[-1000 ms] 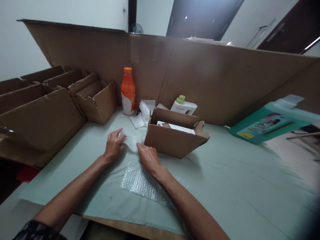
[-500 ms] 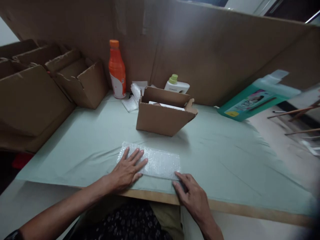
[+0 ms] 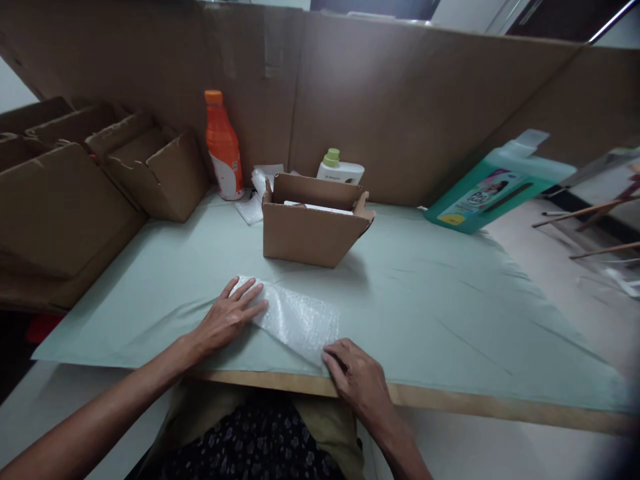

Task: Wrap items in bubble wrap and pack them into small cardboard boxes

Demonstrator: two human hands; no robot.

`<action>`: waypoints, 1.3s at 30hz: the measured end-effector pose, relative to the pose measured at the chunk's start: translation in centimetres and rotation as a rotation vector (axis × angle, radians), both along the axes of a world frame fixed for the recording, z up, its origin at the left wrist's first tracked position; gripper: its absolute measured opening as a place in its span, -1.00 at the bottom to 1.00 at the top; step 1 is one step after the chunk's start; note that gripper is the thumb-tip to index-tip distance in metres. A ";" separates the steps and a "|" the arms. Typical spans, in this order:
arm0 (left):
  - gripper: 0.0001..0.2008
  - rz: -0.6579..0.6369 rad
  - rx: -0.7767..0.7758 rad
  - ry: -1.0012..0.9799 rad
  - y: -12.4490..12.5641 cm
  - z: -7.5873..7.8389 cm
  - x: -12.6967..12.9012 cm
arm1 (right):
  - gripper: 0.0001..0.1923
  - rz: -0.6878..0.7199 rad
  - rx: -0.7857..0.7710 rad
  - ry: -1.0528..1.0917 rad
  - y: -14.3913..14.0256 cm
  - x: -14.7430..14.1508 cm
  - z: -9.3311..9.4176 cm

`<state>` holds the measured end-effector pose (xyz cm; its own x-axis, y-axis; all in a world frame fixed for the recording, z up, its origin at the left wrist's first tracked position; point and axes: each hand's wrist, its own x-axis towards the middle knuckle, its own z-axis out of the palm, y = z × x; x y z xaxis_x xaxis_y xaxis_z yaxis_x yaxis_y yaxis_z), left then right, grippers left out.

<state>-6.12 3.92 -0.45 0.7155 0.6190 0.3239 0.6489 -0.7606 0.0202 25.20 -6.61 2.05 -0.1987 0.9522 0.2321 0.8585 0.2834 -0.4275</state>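
A sheet of bubble wrap (image 3: 297, 319) is lying flat near the tabletop's (image 3: 450, 320) near edge. The left hand (image 3: 227, 319) is pressing its left end with fingers spread flat; the right hand (image 3: 357, 377) is pinching its near right corner. Just beyond, an open cardboard box (image 3: 313, 227) is standing, an orange bottle (image 3: 223, 147) farther left.

Both forearms reach in from the near edge of the table, bare to the hands. The left hand (image 3: 227, 319) lies palm down with its fingers (image 3: 249, 301) spread and stretched flat, pointing away and to the right. The right hand (image 3: 357, 377) rests close to the near edge, knuckles raised, its fingers (image 3: 334, 352) curled down and pressing at the tips. The two hands lie apart.
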 end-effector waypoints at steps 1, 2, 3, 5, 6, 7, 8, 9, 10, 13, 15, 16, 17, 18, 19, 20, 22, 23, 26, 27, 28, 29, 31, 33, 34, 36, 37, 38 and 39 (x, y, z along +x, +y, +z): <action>-0.48 0.006 -0.016 0.029 0.3 -0.6 -0.5 | -0.75 0.009 -0.030 -0.016 -0.1 -0.1 -0.3; -0.47 0.018 -0.023 0.052 0.4 -1.0 -0.9 | -0.75 0.010 -0.049 -0.023 -0.2 -0.1 -0.4; -0.46 0.030 -0.021 0.067 0.5 -1.2 -1.2 | -0.75 0.003 -0.053 -0.024 -0.3 -0.1 -0.5; -0.45 0.033 0.004 0.077 0.3 -1.0 -1.4 | -0.76 -0.020 -0.037 -0.017 -0.5 0.0 -0.4; -0.45 0.016 0.023 0.073 0.1 -0.8 -1.3 | -0.76 -0.033 -0.023 -0.010 -0.5 0.1 -0.2; -0.46 -0.007 0.043 0.064 0.0 -0.5 -1.1 | -0.77 -0.044 -0.003 -0.001 -0.4 0.0 -0.1; -0.47 -0.029 0.063 0.050 -0.2 -0.2 -0.8 | -0.77 -0.050 0.019 0.007 -0.2 -0.1 0.1; -0.48 -0.044 0.081 0.034 -0.3 -0.1 -0.6 | -0.77 -0.049 0.038 0.006 0.0 -0.2 0.2; -0.49 -0.045 0.094 0.015 -0.3 -0.1 -0.4 | -0.75 -0.039 0.048 -0.005 0.3 -0.5 0.2; -0.56 -0.008 0.112 -0.057 0.0 -0.4 -0.4 | -0.63 0.033 0.016 -0.102 1.3 -1.4 -0.1; -0.59 -0.010 0.110 -0.121 0.5 -0.4 -0.6 | -0.59 0.067 -0.019 -0.166 1.6 -1.8 -0.4; -0.60 -0.024 0.108 -0.155 0.7 -0.1 -0.6 | -0.59 0.074 -0.020 -0.181 1.6 -1.9 -0.5; -0.60 -0.042 0.107 -0.189 0.8 0.3 -0.6 | -0.59 0.074 -0.008 -0.187 1.5 -1.9 -0.4; -0.60 -0.053 0.108 -0.221 1.0 0.9 -0.4 | -0.58 0.069 0.013 -0.186 1.4 -1.8 -0.2; -0.58 -0.055 0.110 -0.250 1.0 1.5 -0.3 | -0.57 0.063 0.043 -0.184 1.3 -1.8 0.1; -0.56 -0.046 0.112 -0.273 1.1 2.0 -0.1 | -0.56 0.056 0.077 -0.182 1.2 -1.8 0.5; -0.53 -0.011 0.105 -0.286 1.0 2.5 0.0 | -0.55 0.051 0.132 -0.180 1.2 -1.9 1.2; -0.53 0.007 0.099 -0.274 0.8 2.3 -0.1 | -0.56 0.056 0.144 -0.178 1.3 -2.0 1.5; -0.55 0.028 0.083 -0.183 0.3 0.5 -1.0 | -0.63 0.072 0.096 -0.180 2.1 -2.7 1.3; -0.55 0.034 0.073 -0.149 0.0 -0.3 -1.4 | -0.65 0.071 0.065 -0.189 2.4 -2.9 1.0; -0.55 0.049 0.058 -0.118 -0.2 -0.9 -1.7 | -0.66 0.067 0.036 -0.198 2.8 -3.0 0.6; -0.54 0.071 0.036 -0.091 -0.4 -1.4 -2.0 | -0.67 0.062 0.012 -0.207 3.1 -3.1 0.2; -0.49 0.119 -0.030 -0.045 -0.8 -1.7 -2.4 | -0.69 0.064 -0.013 -0.218 3.6 -3.1 -0.5; -0.42 0.127 -0.113 -0.010 -1.0 -1.1 -2.6 | -0.70 0.069 -0.021 -0.221 3.8 -2.8 -0.6; -0.38 0.109 -0.147 0.004 -1.1 -0.6 -2.8 | -0.71 0.072 -0.017 -0.222 3.9 -2.7 -0.5; -0.35 0.065 -0.203 0.011 -0.9 0.8 -3.2 | -0.73 0.073 0.005 -0.217 4.2 -2.5 -0.1; -0.37 0.067 -0.217 -0.010 -0.7 1.4 -3.3 | -0.73 0.071 0.017 -0.210 4.4 -2.4 0.2; -0.42 0.104 -0.221 -0.046 -0.3 2.0 -3.4 | -0.73 0.069 0.028 -0.203 4.7 -2.4 0.5; -0.48 0.176 -0.222 -0.084 0.2 2.5 -3.5 | -0.72 0.069 0.034 -0.198 5.2 -2.4 0.8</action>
<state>-9.58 4.07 2.02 0.5671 0.7937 0.2202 0.7595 -0.6074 0.2331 22.85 -1.40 2.81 -0.3076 0.9272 0.2137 0.9029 0.3553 -0.2421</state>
